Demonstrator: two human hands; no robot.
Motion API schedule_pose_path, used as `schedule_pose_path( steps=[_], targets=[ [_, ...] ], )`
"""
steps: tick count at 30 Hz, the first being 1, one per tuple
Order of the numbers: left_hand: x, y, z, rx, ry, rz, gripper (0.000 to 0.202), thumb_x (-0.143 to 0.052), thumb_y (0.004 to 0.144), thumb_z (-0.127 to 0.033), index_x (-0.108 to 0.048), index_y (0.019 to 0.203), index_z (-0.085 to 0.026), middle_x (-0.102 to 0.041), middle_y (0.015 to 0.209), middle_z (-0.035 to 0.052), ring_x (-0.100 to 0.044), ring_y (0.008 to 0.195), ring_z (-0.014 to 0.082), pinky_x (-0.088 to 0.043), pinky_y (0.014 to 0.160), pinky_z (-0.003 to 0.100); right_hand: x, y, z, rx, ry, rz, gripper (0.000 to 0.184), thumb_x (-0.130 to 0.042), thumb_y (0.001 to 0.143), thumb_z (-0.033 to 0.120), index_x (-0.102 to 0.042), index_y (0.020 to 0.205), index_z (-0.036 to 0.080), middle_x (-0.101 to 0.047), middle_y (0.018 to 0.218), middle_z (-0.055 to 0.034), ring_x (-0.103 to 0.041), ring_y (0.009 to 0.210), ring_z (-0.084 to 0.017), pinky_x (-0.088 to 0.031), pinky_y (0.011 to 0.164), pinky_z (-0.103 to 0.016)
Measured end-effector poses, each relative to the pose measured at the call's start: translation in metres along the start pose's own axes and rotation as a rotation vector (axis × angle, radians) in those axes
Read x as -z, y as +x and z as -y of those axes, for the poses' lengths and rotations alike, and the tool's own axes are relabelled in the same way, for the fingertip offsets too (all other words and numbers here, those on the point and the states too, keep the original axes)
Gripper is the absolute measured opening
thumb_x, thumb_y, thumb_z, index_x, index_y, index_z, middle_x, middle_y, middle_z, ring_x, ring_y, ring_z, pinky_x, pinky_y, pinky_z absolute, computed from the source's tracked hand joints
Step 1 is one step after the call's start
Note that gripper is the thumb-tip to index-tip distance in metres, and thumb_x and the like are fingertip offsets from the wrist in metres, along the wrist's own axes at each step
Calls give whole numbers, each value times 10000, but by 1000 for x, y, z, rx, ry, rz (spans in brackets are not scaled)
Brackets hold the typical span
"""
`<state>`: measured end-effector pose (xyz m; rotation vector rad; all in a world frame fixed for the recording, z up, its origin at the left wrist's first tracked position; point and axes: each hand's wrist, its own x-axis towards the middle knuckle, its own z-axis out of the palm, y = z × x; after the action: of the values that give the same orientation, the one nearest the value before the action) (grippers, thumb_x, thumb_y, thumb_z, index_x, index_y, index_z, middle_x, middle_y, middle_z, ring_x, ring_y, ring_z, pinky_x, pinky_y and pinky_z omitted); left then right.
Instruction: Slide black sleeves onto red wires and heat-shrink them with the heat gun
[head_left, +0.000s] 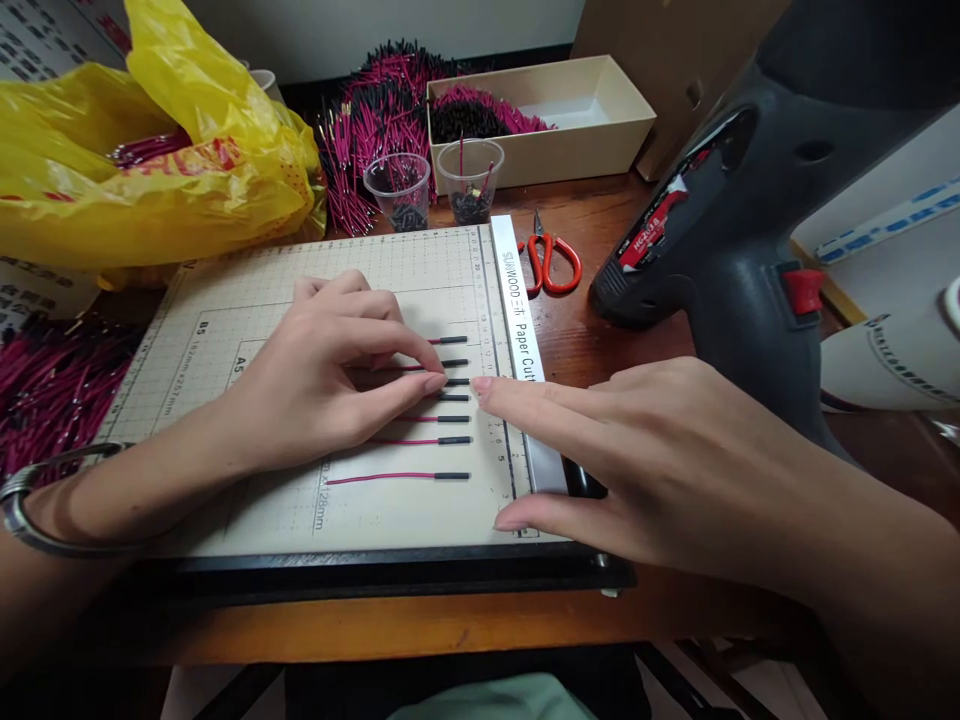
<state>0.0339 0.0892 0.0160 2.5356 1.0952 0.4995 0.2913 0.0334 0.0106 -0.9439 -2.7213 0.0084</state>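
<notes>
Right hand spread flat over the cutter rail, left hand pressing wires down, fingers together.

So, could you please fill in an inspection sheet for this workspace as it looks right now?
Surface: wooden table bearing a paper cutter.
Job's things: red wires with black sleeves lying in a parallel row on the cutter's grid.
Clutter: yellow bag, two plastic cups, scissors, cardboard box, glue gun.
Grippers: left hand pressing the wires, fingers flat; right hand open, resting on the cutter's blade arm.
Cables: loose wire heaps.
Surroundings: nothing seen.
</notes>
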Motion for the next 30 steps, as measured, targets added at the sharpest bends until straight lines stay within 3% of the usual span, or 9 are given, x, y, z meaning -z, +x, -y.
schedule_pose_path(
  steps=[5, 11, 18, 30],
  targets=[
    [1, 1, 1, 2, -6, 24, 218, -625, 930, -354, -776, 813, -249, -626, 698, -15, -468, 744, 170, -284, 772, 356, 1, -1, -2, -10, 1, -19, 511, -596, 965, 583, -682, 1194, 133, -761, 866, 31, -587, 548, -164, -343, 488, -344],
    [1, 1, 2, 18, -28, 33, 197, -639, 918, -364, -778, 809, -277, -636, 704, -16, -474, 758, 178, -273, 781, 356, 1, -1, -1, 2, 4, -13, 544, -575, 974, 595, -668, 1227, 123, -776, 965, 19, -608, 578, -162, -360, 502, -342],
    [-1, -1, 4, -36, 2, 25, 208, -632, 957, -367, -765, 830, -269, -642, 729, -21, -480, 765, 179, -259, 770, 352, 1, -1, -2, 11, -5, -5, 597, -506, 989, 642, -670, 1224, 117, -748, 847, 15, -582, 562, -164, -348, 517, -332],
    [-7, -4, 11, -115, -6, -29, 173, -638, 985, -350, -752, 876, -278, -631, 749, -43, -465, 770, 169, -241, 759, 349, 2, 0, 0, 27, -33, -16, 600, -469, 1006, 630, -663, 1217, 103, -743, 868, 4, -578, 576, -175, -369, 535, -337]
  ],
)
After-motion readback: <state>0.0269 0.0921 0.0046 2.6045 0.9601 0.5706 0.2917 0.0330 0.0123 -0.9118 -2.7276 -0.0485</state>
